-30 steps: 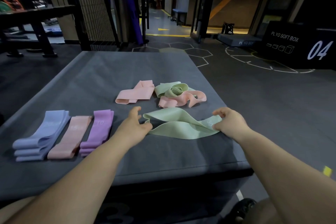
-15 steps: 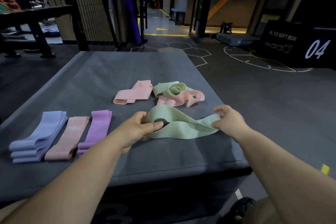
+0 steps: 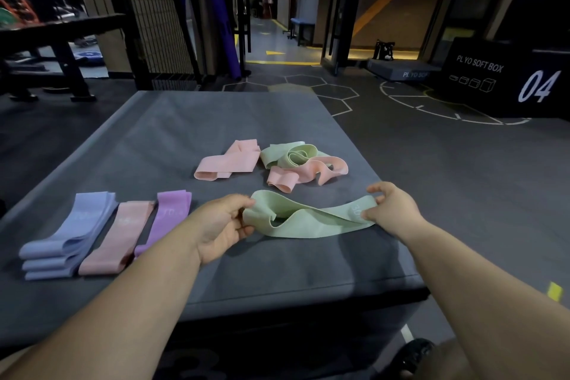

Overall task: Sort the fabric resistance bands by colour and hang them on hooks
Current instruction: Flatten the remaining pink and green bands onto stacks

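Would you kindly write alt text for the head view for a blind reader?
A person's left hand and right hand pinch opposite ends of a green band on a grey padded box. To its left lie blue bands, a pink band and a purple band; behind it, a loose pink band and a green-and-pink tangle.

1. The green band [image 3: 308,220] is soft, matt cloth that flops into loose folds.
2. The blue bands [image 3: 68,234], the pink band [image 3: 118,237] and the purple band [image 3: 172,210] are the same dull, soft cloth.
3. The surface [image 3: 216,120] has a grey, matt cover that looks smooth and a bit padded.
4. The floor [image 3: 447,179] is dark and smooth, with a faint shine.
5. The black box [image 3: 493,92] has a smooth, slightly shiny skin.
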`<action>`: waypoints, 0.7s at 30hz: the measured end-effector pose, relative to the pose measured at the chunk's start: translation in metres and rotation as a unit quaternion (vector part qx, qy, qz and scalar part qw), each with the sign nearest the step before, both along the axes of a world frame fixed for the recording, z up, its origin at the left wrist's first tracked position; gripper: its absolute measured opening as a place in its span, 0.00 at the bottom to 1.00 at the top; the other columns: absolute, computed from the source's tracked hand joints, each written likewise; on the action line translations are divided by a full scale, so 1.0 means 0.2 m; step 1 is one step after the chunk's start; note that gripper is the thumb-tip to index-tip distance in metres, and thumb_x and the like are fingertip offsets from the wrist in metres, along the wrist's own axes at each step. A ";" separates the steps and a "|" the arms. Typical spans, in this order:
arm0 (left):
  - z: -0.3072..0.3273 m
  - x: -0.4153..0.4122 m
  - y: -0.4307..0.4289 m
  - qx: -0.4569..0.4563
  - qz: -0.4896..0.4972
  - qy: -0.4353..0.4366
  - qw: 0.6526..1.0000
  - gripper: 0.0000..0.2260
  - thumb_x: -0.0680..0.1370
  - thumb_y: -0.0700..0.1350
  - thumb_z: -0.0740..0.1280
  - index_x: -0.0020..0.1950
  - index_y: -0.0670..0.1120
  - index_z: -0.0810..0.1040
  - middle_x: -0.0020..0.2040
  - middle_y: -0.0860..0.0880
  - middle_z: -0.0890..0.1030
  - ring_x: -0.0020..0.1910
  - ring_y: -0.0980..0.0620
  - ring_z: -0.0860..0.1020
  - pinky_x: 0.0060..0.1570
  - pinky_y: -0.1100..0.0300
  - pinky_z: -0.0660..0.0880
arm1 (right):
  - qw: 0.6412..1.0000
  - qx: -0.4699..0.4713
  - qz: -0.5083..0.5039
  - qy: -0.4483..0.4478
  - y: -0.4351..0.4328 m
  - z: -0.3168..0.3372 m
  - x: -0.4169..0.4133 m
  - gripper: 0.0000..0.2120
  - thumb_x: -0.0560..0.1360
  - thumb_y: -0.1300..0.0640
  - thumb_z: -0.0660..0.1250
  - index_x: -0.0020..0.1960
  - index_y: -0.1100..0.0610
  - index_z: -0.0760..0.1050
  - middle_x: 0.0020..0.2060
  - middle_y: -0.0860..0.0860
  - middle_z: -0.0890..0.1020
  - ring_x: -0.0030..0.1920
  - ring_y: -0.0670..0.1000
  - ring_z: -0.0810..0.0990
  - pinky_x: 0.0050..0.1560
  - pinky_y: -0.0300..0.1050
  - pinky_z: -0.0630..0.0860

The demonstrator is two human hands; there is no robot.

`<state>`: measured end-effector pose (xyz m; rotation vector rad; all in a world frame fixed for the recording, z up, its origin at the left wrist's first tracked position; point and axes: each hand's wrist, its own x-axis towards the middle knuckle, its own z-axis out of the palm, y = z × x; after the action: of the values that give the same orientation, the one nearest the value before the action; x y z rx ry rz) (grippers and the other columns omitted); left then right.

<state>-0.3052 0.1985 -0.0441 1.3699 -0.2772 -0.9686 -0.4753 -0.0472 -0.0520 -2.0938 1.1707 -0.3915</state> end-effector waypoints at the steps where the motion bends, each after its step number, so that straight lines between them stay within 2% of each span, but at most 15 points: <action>1: 0.00 0.00 0.00 -0.001 0.009 0.000 1.000 0.06 0.80 0.38 0.60 0.49 0.44 0.76 0.40 0.47 0.80 0.38 0.53 0.78 0.37 0.63 0.74 | 1.000 0.001 -0.003 0.000 0.00 0.00 0.00 0.24 0.70 0.64 0.73 0.64 0.53 0.74 0.46 0.50 0.75 0.46 0.51 0.75 0.43 0.40 0.67; 4: -0.01 0.00 0.00 0.011 0.025 -0.045 0.999 0.08 0.80 0.33 0.59 0.47 0.42 0.74 0.42 0.44 0.80 0.41 0.50 0.79 0.40 0.61 0.75 | 1.000 -0.001 -0.008 -0.008 -0.01 0.00 0.00 0.24 0.70 0.64 0.73 0.64 0.52 0.74 0.43 0.48 0.74 0.44 0.51 0.75 0.37 0.40 0.68; 8: -0.03 0.01 0.00 0.053 0.052 -0.130 0.989 0.06 0.79 0.33 0.63 0.46 0.42 0.75 0.43 0.43 0.81 0.40 0.50 0.80 0.36 0.62 0.78 | 0.999 0.003 -0.020 -0.028 -0.02 0.00 -0.01 0.23 0.71 0.65 0.71 0.63 0.51 0.74 0.43 0.47 0.74 0.39 0.49 0.75 0.33 0.38 0.68; 11: -0.06 0.04 0.00 0.108 0.087 -0.218 0.966 0.06 0.78 0.36 0.66 0.44 0.46 0.76 0.46 0.43 0.82 0.42 0.48 0.81 0.42 0.54 0.80 | 0.999 0.003 -0.024 -0.034 -0.03 -0.01 -0.01 0.21 0.71 0.65 0.69 0.61 0.50 0.75 0.41 0.47 0.74 0.36 0.49 0.75 0.33 0.39 0.69; 14: -0.08 0.05 0.00 0.186 0.105 -0.315 0.925 0.07 0.77 0.40 0.66 0.42 0.50 0.75 0.38 0.47 0.83 0.37 0.48 0.83 0.44 0.51 0.82 | 0.999 -0.011 -0.025 -0.029 -0.03 -0.01 -0.01 0.18 0.72 0.66 0.67 0.58 0.50 0.75 0.38 0.46 0.74 0.36 0.50 0.74 0.33 0.40 0.70; 17: -0.07 0.03 0.00 0.232 0.103 -0.356 0.899 0.06 0.78 0.44 0.64 0.42 0.52 0.72 0.30 0.50 0.82 0.27 0.52 0.79 0.35 0.58 0.78 | 0.999 -0.015 -0.025 -0.027 -0.03 -0.01 -0.01 0.17 0.72 0.66 0.65 0.57 0.50 0.75 0.38 0.49 0.75 0.36 0.52 0.74 0.35 0.43 0.71; 19: -0.07 0.03 0.00 0.235 0.098 -0.352 0.901 0.05 0.78 0.45 0.63 0.42 0.52 0.71 0.30 0.49 0.82 0.26 0.54 0.79 0.32 0.57 0.77 | 0.999 -0.013 -0.019 -0.032 -0.04 -0.01 -0.01 0.19 0.72 0.66 0.64 0.58 0.48 0.73 0.41 0.52 0.79 0.37 0.54 0.76 0.37 0.45 0.72; 21: -0.08 0.03 0.00 0.234 0.096 -0.341 0.905 0.05 0.78 0.46 0.64 0.42 0.53 0.72 0.30 0.49 0.82 0.28 0.53 0.81 0.36 0.53 0.80 | 0.999 -0.011 -0.013 -0.034 -0.04 -0.01 -0.01 0.20 0.72 0.66 0.63 0.59 0.47 0.69 0.44 0.55 0.80 0.39 0.55 0.77 0.38 0.46 0.73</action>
<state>-0.2996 0.1983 -0.0595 2.1221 -0.4376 -0.3614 -0.4778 -0.0561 -0.0550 -2.0688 1.1605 -0.4849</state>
